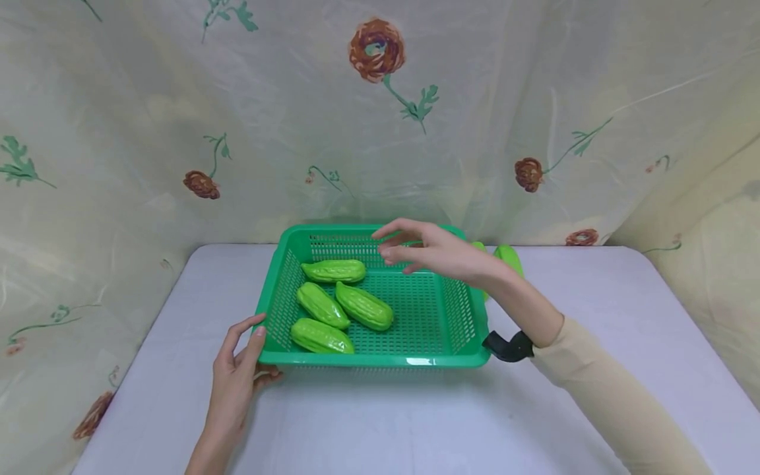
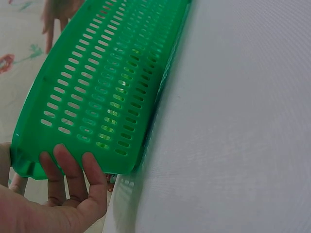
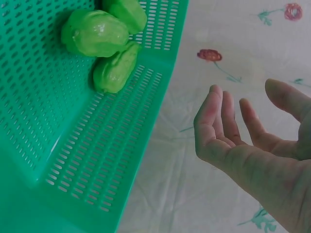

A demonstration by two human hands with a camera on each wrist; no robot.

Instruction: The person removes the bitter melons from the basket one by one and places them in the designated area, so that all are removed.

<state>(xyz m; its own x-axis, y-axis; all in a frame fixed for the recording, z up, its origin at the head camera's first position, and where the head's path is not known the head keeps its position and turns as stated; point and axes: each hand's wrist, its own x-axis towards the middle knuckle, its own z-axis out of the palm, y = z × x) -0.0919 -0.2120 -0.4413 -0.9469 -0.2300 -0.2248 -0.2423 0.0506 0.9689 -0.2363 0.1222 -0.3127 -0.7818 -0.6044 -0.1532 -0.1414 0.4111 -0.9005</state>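
A green plastic basket [image 1: 463, 359] with slotted walls stands on the white table. Several bright green ribbed gourds [image 1: 364, 307] lie in its left half; some of them show in the right wrist view, one gourd [image 3: 95, 34] on top of its neighbours. My left hand [image 1: 237, 369] grips the basket's front left corner, thumb on the rim and fingers against the outer wall, as the left wrist view shows. Over the basket's back right part hovers my right hand [image 1: 430, 247], fingers loosely bent and apart, holding nothing and touching nothing.
Beyond the basket's right side, partly hidden by my right forearm, lie more green gourds [image 1: 508, 258]. A black strap piece [image 1: 509, 346] sticks out from the right wrist. Flower-patterned cloth [image 1: 475, 132] hangs behind the white table [image 1: 594, 316] and along its sides.
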